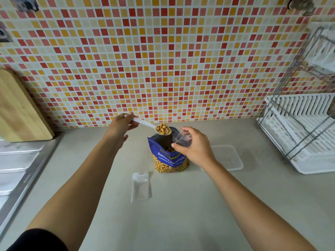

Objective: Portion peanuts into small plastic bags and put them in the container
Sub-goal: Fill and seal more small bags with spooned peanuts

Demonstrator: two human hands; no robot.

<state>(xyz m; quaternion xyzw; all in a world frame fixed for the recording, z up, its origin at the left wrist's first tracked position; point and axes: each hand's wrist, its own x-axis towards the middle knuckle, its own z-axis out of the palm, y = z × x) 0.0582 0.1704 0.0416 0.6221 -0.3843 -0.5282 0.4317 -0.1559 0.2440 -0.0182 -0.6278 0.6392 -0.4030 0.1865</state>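
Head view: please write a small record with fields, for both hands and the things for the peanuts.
left hand: holds the spoon handle
spoon: white, loaded with peanuts, above the peanut bag
right hand: pinches a small clear bag near the spoon
peanut bag: upright, open
container: clear, right of peanut bag
spare bags: flat on counter

My right hand (194, 147) covers much of the clear small bag (181, 139) it pinches, my wrist hides the container's (228, 156) left corner, my left hand (121, 126) swallows the spoon's (145, 124) handle end, and the cutting board (18, 109) at far left and dish rack (299, 133) at far right run off the frame.
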